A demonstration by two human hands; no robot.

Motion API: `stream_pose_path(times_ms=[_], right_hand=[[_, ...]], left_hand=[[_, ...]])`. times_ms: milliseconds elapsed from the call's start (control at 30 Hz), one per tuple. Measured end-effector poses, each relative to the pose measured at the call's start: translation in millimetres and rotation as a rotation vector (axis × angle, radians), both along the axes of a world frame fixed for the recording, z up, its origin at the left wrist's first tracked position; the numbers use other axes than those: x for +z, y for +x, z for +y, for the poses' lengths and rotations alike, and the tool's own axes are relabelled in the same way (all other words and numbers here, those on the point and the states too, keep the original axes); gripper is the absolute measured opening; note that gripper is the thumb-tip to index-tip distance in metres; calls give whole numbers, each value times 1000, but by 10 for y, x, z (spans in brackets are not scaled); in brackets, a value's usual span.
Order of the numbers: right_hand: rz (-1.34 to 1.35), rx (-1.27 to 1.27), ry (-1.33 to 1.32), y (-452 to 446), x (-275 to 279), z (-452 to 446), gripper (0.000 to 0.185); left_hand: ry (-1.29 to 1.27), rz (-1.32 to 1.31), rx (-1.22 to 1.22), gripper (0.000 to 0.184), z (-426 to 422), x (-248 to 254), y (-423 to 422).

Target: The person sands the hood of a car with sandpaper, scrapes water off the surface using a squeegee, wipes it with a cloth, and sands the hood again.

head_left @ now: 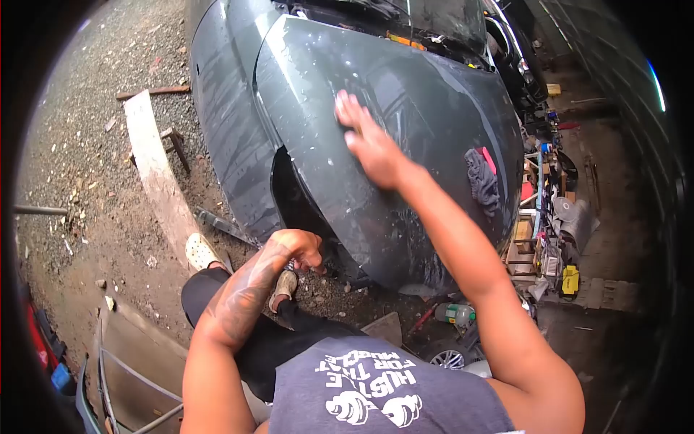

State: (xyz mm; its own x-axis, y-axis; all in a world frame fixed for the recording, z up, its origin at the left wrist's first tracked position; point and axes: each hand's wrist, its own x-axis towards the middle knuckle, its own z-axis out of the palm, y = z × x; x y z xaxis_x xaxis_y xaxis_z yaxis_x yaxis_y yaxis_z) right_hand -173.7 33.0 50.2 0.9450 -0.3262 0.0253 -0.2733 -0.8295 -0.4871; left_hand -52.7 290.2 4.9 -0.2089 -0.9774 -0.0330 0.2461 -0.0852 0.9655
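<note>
Hood, likely stiff, slippery, best held by its edge; right hand has fingers together, left hand curled, pinch unclear.

Lighting was pretty uneven here: fairly bright, soft daylight on the gravel over on the left, then way dimmer down the right side. The dark hood picked up a strong whitish glare streak near its upper left edge, plus paler, cloudy reflections. The wheel gap went nearly black. Super wide fisheye look too, with straight stuff bending near the rim and the corners blacked out. Middle looked decently sharp, outer edges got mushy, and a bluish-white light streak showed far right.
</note>
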Motion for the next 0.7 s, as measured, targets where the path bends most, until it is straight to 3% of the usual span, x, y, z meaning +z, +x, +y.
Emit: stream_pose_path(times_ms=[100, 200, 367, 433, 500, 567, 700], right_hand=[[71, -32, 140, -862, 142, 559, 63], [106, -28, 41, -783, 104, 539, 62], [21, 46, -101, 149, -48, -169, 61], [7, 77, -81, -109, -28, 29, 61], [78, 2, 123, -666, 136, 459, 66], [76, -26, 139, -1045, 68, 653, 69], [39, 47, -23, -279, 29, 117, 65]], left_hand=[[29, 66, 118, 30, 318, 229, 106], [90, 148, 239, 33, 534, 430, 133], [156, 155, 291, 37, 259, 354, -60], [285, -371, -331, 36, -218, -29, -174], [380, -909, -926, 36, -665, -454, -289], [374, -883, -999, 43, -575, -883, -273], [404, -825, -941, 45, -508, -1061, -301]])
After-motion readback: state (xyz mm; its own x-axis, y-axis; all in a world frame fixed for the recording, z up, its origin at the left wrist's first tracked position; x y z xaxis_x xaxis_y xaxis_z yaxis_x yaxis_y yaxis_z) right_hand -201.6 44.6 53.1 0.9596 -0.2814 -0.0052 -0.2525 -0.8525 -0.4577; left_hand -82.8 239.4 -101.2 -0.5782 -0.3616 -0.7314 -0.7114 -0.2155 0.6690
